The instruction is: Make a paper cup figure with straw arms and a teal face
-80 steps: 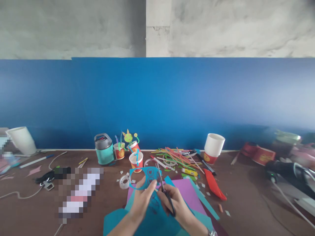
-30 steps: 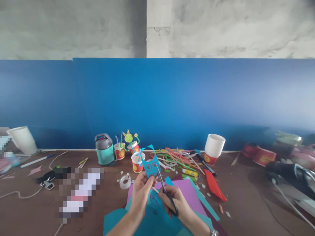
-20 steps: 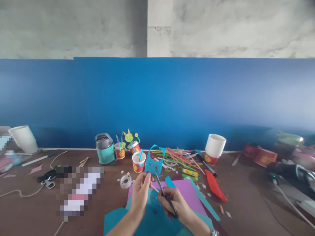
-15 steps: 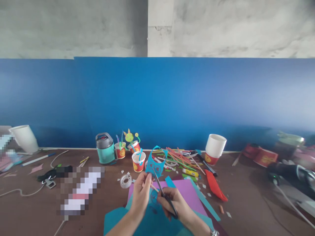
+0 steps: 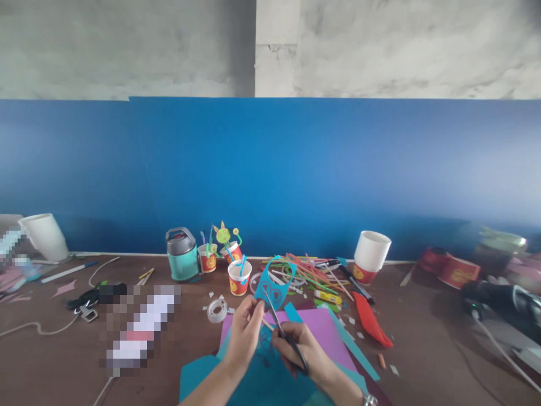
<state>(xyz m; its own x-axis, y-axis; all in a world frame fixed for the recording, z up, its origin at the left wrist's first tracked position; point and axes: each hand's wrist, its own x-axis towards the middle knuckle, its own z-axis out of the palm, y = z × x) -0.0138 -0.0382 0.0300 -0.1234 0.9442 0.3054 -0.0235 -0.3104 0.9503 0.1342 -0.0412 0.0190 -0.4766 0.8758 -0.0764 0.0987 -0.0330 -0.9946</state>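
Note:
My left hand (image 5: 245,332) pinches the lower edge of a blue paper piece (image 5: 274,290) that has a round opening at its top and drawn circles. In my right hand (image 5: 302,344) is a pair of dark-handled scissors (image 5: 276,320), with its blades against the blue paper. A thin pale stick shows between the two hands. Below them lie blue sheets (image 5: 203,375) over a purple sheet (image 5: 325,332), and another drawn circle shows on blue paper between my wrists.
Colourful pipe cleaners or straws (image 5: 313,270), a glue stick (image 5: 328,297), a tape roll (image 5: 217,310), paper cups (image 5: 239,276), a teal flask (image 5: 182,256), stacked white cups (image 5: 371,254) and a red item (image 5: 372,318) lie around. Paper scraps are scattered about.
The blue paper has turned and tilted to the right in my left hand. The scissors remain against it, their blades at a slightly different place.

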